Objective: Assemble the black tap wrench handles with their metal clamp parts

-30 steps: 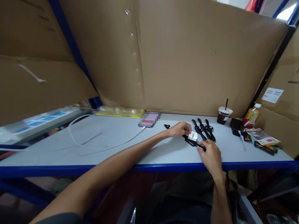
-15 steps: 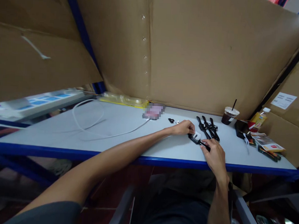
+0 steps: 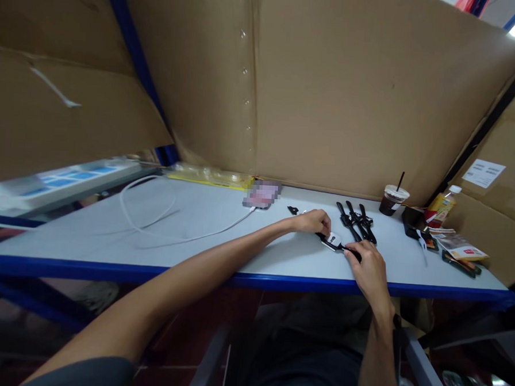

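Between my hands lies a black watch-like item (image 3: pixel 333 240) with a white square middle and dark arms like strap ends. My right hand (image 3: pixel 370 269) grips the near right end of it, thumb and fingers closed. At its far left end, my left hand (image 3: pixel 315 221) is closed in a pinch, fingertips at the white part; whether they hold the strap or something small is hidden. Several similar black items (image 3: pixel 357 222) lie in a row beyond my right hand. A small black piece (image 3: pixel 293 210) rests behind my left hand.
A white cable (image 3: pixel 199 234) runs to a blurred phone-like object (image 3: pixel 262 194). At the right are a cup with a straw (image 3: pixel 393 201), a bottle (image 3: pixel 444 207), a black box (image 3: pixel 412 221) and packets (image 3: pixel 464 249). Cardboard (image 3: pixel 323 93) walls the table's back.
The black item has tilted, so its white middle shows from a different angle. My left hand has shifted slightly left and the view has moved a little.
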The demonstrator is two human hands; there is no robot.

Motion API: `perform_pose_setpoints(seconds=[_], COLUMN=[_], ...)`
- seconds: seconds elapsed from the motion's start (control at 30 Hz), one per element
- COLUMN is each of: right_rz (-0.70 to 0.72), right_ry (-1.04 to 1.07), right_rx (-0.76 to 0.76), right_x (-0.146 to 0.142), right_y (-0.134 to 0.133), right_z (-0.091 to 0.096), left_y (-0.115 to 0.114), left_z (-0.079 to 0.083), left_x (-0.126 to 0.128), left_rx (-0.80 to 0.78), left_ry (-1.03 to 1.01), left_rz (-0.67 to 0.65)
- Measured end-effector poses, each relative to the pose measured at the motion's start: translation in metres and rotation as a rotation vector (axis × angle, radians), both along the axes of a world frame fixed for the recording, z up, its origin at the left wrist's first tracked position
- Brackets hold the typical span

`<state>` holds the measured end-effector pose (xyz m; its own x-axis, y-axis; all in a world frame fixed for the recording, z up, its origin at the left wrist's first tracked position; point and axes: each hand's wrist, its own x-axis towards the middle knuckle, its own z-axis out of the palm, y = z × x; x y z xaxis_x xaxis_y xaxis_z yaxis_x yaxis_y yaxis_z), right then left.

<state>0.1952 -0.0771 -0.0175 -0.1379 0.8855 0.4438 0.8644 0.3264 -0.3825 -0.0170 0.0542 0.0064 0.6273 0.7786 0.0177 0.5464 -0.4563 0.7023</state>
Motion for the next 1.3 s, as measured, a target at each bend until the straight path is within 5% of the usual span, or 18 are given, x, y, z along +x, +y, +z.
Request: perform_pose_setpoints(seconds=[0.63, 1.3], right_rz=[0.008, 0.032], right_ry=[0.019, 0.074], right_rx=[0.018, 0.033], right_x=[0.001, 0.001], right_y=[0.003, 0.004], right_z=[-0.003, -0.005], left_y=[-0.006, -0.012], left_z=[-0.005, -0.006], left_x=[0.001, 0.007], left_rx=[0.028, 0.032], left_ry=[-0.132, -0.141], left_rz=[-0.095, -0.057])
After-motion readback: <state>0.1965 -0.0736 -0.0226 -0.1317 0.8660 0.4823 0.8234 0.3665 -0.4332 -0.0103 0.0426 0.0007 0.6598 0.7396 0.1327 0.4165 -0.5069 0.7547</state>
